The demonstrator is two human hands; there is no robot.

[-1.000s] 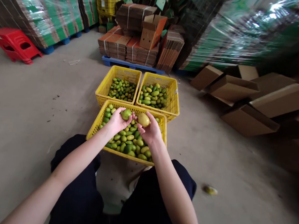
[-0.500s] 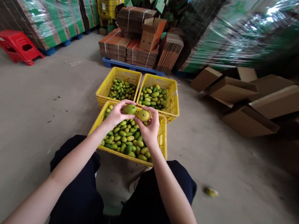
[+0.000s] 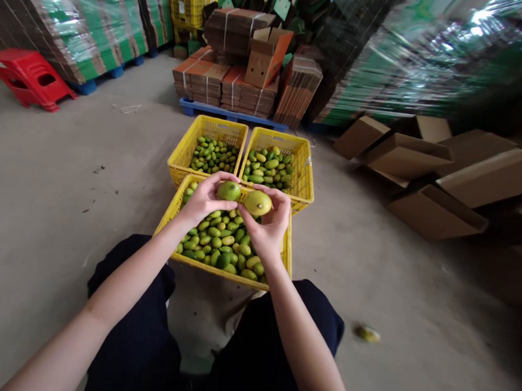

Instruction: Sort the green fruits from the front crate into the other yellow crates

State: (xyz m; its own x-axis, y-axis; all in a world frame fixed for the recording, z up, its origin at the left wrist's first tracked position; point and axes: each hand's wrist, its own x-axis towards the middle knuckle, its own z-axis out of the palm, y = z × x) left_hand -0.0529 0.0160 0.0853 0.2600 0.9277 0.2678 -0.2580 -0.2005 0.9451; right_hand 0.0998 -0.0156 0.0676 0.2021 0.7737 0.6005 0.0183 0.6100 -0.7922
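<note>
My left hand (image 3: 207, 201) is closed around a green lemon (image 3: 228, 191), thumb below and fingers above. In my right hand (image 3: 269, 225) is a larger yellow-green lemon (image 3: 257, 203), one pointed end facing me. The two lemons are side by side, and my thumbs nearly meet beneath them. Both hands are above the near yellow crate (image 3: 220, 274), which holds many green and yellowish lemons (image 3: 214, 232). Behind it stand a left rear crate (image 3: 181, 148) and a right rear crate (image 3: 305, 169), each partly filled with similar fruit.
A single fruit (image 3: 367, 333) lies on the floor at right. Open cardboard boxes (image 3: 438, 211) are heaped beyond it. Bundled flat cartons (image 3: 245, 96) rest on a blue pallet (image 3: 231, 115) behind the crates. A red stool (image 3: 32, 78) stands at left near wrapped pallets (image 3: 85, 22).
My right hand has shifted slightly right and turned its lemon, so more of the fruit's side shows. The left hand's lemon has rotated a little, with its end now facing me more.
</note>
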